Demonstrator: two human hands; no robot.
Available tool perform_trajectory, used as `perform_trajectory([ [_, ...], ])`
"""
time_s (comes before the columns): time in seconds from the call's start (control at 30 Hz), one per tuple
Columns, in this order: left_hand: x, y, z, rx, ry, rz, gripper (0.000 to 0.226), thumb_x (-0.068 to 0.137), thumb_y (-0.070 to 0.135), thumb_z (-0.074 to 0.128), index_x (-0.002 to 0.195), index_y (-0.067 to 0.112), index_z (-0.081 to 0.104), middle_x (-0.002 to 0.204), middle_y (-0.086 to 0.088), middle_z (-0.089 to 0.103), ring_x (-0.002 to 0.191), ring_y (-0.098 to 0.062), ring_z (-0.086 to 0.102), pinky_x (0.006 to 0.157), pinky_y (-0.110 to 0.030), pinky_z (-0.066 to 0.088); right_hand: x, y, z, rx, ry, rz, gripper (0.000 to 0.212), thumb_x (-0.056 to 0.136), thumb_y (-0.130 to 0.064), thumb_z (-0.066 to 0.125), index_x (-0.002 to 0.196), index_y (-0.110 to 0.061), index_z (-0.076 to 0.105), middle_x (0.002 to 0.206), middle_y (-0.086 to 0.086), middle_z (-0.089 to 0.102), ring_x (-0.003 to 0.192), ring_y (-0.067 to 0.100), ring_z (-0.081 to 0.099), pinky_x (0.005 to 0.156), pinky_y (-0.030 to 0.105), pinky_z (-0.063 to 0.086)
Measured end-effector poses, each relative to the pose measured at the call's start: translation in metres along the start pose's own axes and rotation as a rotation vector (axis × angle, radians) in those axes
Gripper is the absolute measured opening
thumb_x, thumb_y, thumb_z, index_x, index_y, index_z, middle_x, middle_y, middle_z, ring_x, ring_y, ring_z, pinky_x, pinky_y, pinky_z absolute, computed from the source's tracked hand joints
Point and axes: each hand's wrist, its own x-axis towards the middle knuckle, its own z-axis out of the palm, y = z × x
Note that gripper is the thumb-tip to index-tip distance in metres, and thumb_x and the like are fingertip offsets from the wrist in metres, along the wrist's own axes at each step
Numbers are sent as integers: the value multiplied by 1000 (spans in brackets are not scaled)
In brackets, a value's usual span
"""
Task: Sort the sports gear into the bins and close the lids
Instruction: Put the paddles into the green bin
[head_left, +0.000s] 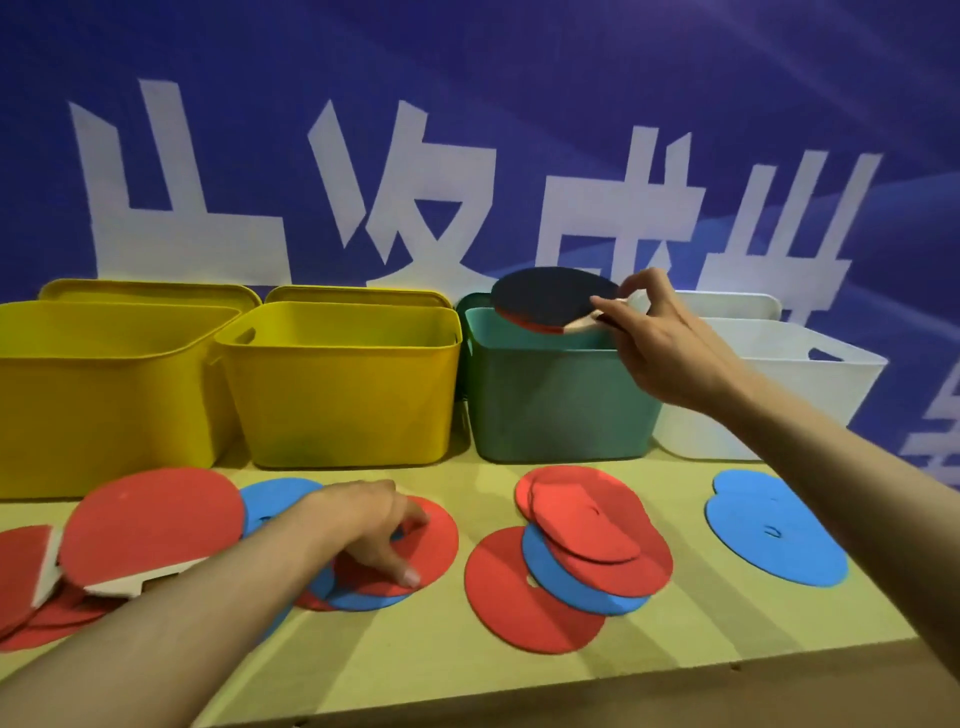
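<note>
The right hand (657, 338) pinches the pale wooden handle of a table-tennis paddle with a black rubber face and a red underside (553, 297), thumb and fingers clamped on the grip, and holds it nearly flat directly above the open mouth of the teal plastic bin (556, 410). The paddle's long axis runs roughly left to right, blade towards the left and handle towards the hand, so the blade already sits over the bin's opening; judging by this, the drop calls only for lowering or tilting the blade down into it. The left hand (376, 525) rests with curled fingers pressing on a red flat foam disc (434, 540) in a heap of red and blue discs on the yellow-green tabletop (415, 660), seemingly gathering it. A second red-faced wooden paddle (150, 525) lies at the left, nearer that hand. Two yellow plastic bins (332, 389) stand left of the teal one and a white plastic bin (779, 384) to its right, all open, with what look like their lids propped behind.
</note>
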Motion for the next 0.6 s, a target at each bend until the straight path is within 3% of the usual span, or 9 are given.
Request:
perform_trajectory([
  [0.1,2,-4,4,-21,5,-2,97,72,81,68,155,49,30,136,-2,53,121,-30,57,99,-45,52,23,23,26,20,-40,24,39,102,-21,57,141,-16,57,134,13,41,91,25,60,74,26,49],
  [0.2,3,-9,7,-32,-9,3,96,74,83,65,156,47,28,135,-5,55,119,-30,57,98,-45,51,40,46,48,-40,-166,-66,41,106,-31,39,142,-25,55,131,12,42,95,24,49,78,33,39],
  [0.3,6,-7,1,-12,-31,18,98,73,82,66,156,44,31,132,-6,56,117,-30,57,96,-44,52,48,70,68,-62,-326,-27,47,104,-30,55,148,-41,46,142,8,34,119,29,45,95,42,48],
  [0.37,6,-7,-2,-2,-35,17,98,73,82,67,156,42,32,130,-5,57,116,-29,57,93,-42,52,50,76,77,-77,-371,77,58,102,-31,57,154,-40,35,148,10,27,129,34,40,105,51,47],
  [0.47,9,-7,0,13,-26,23,99,72,82,67,156,42,32,128,-3,58,114,-26,58,92,-40,52,42,52,81,-22,-285,86,53,105,-39,44,156,-27,36,146,14,32,130,38,42,104,55,47],
  [0.6,8,-6,1,24,-21,21,97,75,81,66,157,43,30,129,-4,58,117,-27,56,92,-37,49,20,-6,74,15,-234,-39,53,103,-51,35,152,-31,39,142,9,37,122,32,45,91,50,50],
])
